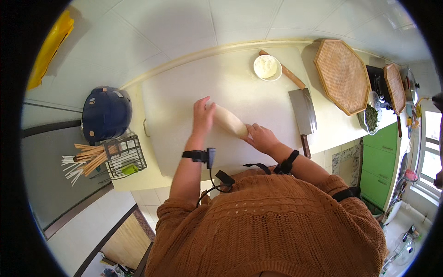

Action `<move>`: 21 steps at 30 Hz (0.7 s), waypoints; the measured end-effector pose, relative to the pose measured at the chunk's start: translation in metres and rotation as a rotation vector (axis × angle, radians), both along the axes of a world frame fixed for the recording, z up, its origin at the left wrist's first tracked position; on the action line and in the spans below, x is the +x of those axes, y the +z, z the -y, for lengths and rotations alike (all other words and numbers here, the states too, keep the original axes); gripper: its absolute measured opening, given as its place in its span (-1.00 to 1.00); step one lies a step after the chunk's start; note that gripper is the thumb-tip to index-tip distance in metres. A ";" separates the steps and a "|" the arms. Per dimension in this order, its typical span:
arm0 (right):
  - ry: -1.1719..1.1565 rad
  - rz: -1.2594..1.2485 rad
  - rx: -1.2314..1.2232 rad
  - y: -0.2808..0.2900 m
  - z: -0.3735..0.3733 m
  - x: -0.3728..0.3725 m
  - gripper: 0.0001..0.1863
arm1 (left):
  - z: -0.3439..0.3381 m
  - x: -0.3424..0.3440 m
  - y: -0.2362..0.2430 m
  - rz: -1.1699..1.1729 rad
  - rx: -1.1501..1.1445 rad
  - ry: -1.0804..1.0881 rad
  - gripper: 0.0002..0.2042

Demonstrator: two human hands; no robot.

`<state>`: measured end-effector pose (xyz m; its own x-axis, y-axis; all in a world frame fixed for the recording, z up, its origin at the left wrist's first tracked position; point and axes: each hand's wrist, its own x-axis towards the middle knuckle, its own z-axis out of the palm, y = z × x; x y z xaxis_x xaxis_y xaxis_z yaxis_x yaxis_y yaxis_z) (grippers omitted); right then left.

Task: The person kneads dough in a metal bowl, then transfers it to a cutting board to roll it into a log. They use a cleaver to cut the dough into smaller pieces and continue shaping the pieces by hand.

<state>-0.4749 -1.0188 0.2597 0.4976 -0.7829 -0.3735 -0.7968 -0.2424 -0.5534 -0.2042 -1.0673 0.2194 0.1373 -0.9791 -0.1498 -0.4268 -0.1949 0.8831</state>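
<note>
A thick, smooth roll of pale dough lies slantwise on the large white board. At its far left end is my left hand, fingers curved and the thumb side against the dough. My right hand grips the near right end, its fingers bent over the roll. Part of each end is hidden by the hands. To the right on the board, a broad-bladed cleaver lies with its handle toward me. Beyond the dough stands a white bowl of flour, beside a wooden rolling pin.
Leftward are a dark blue appliance and a wire rack with chopsticks. At the right, an octagonal woven tray leans near a bowl of chopped greens. Green cabinets stand below the side counter.
</note>
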 end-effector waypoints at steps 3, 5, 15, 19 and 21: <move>-0.048 0.027 -0.079 -0.017 -0.012 0.004 -0.40 | -0.010 -0.039 -0.017 0.457 -0.200 -0.105 -0.47; -0.093 0.021 -0.091 -0.025 -0.017 -0.007 -0.42 | -0.021 -0.058 -0.017 0.650 -0.158 -0.220 -0.41; -0.656 -0.458 -0.326 -0.019 -0.072 -0.146 -0.36 | 0.012 -0.092 -0.015 0.678 -0.131 -0.100 -0.34; -0.821 -0.362 -0.150 -0.029 -0.087 -0.168 -0.35 | -0.021 -0.080 -0.009 0.556 -0.314 0.057 -0.36; -0.835 -0.359 -0.089 -0.037 -0.086 -0.171 -0.37 | -0.046 -0.091 -0.005 0.668 -0.206 -0.305 -0.37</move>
<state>-0.6463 -0.9324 0.2231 -0.3786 -0.8695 -0.3172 -0.8531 0.4608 -0.2449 -0.2956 -1.0212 0.2142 -0.1460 -0.9875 0.0600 -0.8916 0.1576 0.4245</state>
